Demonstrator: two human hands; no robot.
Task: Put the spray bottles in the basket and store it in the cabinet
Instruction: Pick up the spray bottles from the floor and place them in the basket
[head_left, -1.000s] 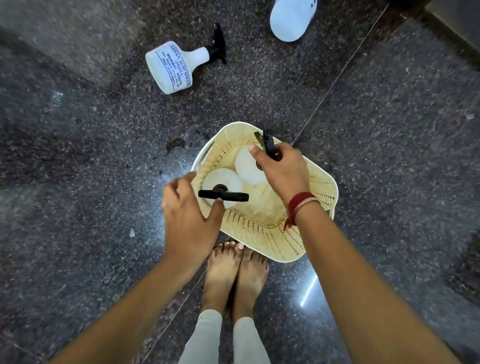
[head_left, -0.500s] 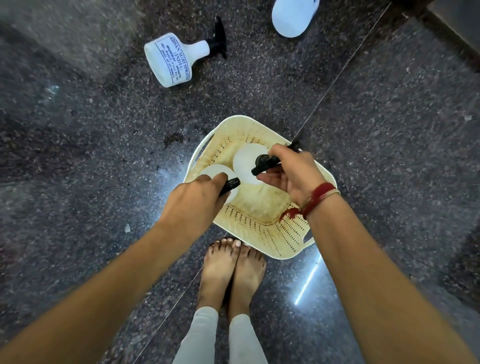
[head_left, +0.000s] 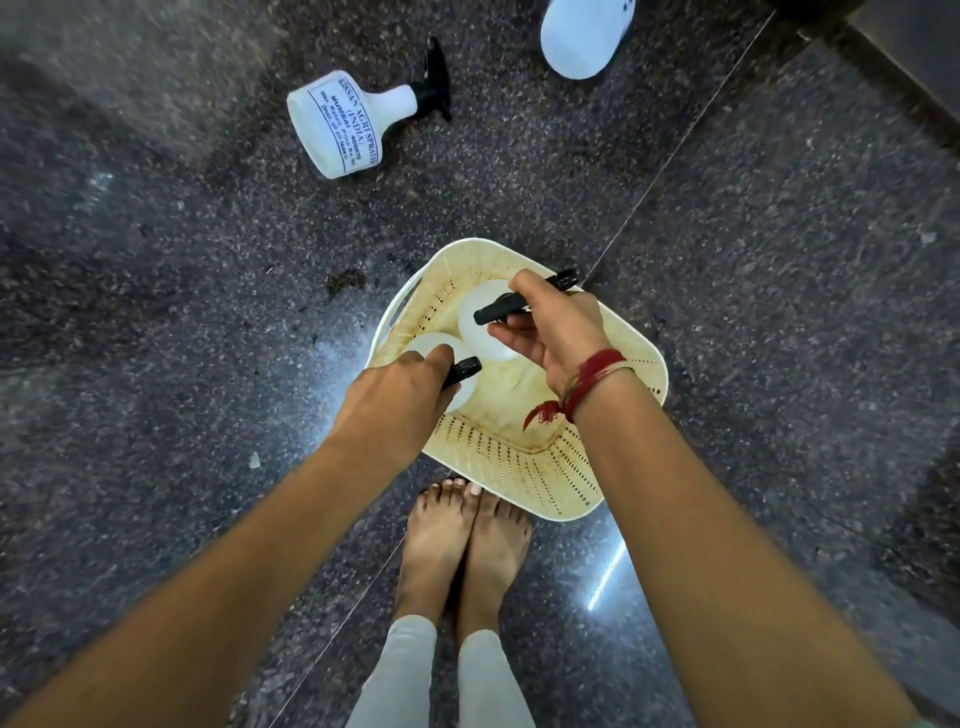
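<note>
A cream perforated basket stands on the dark granite floor just ahead of my bare feet. Two white spray bottles stand upright inside it. My left hand is closed on the black trigger head of the left spray bottle. My right hand grips the black trigger head of the right spray bottle. A third white spray bottle with a printed label lies on its side on the floor, far left of the basket. A fourth white bottle is cut off by the top edge.
My bare feet stand close against the basket's near rim. A raised dark ledge runs along the top right corner. A floor joint line crosses diagonally under the basket. Small debris specks lie on the floor to the left.
Both hands have come down onto the trigger heads of the two bottles in the basket. The right bottle's nozzle has turned from pointing away to pointing left.
</note>
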